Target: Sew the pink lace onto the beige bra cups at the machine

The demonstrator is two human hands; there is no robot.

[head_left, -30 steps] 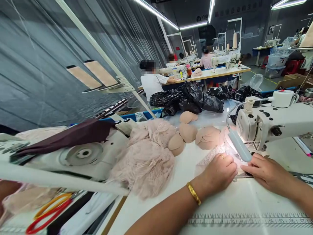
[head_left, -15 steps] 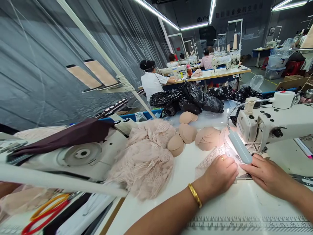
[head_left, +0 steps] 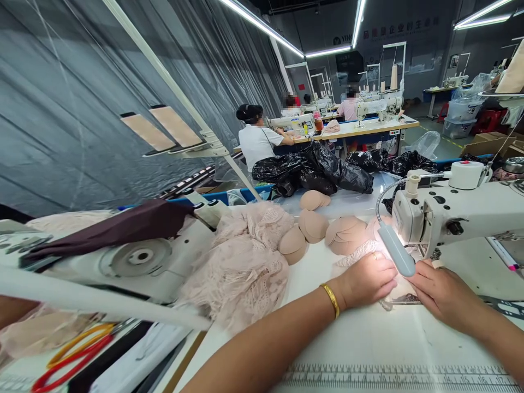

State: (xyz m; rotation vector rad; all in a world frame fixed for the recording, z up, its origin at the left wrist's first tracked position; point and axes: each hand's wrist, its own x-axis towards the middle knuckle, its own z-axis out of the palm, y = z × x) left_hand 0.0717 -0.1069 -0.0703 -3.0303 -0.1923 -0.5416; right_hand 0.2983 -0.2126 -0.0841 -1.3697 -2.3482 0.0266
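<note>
Light pink lace fabric [head_left: 360, 252] lies under the head of a white sewing machine [head_left: 466, 210], lit by a small grey lamp [head_left: 396, 250] on a bendy neck. My left hand [head_left: 366, 279], below a gold bangle, is closed on the lace at the lamp's left side. On the other side my right hand [head_left: 444, 289] has its fingers pressed together on the same fabric, close to the needle area. The lamp hides the needle and some fingertips. Beige bra cups [head_left: 347, 234] lie in overlapping groups behind and left of the hands.
A heap of pale lace [head_left: 245, 267] sits left of the bra cups. Scissors with red and yellow handles [head_left: 76, 355] lie at lower left. Black plastic bags [head_left: 311, 166] stand behind the table. A co-worker in white [head_left: 260, 142] sits beyond them.
My left hand has shifted slightly down, and the lace beside it has drawn in toward the machine. More pink fabric shows between the hands. The view has turned a little.
</note>
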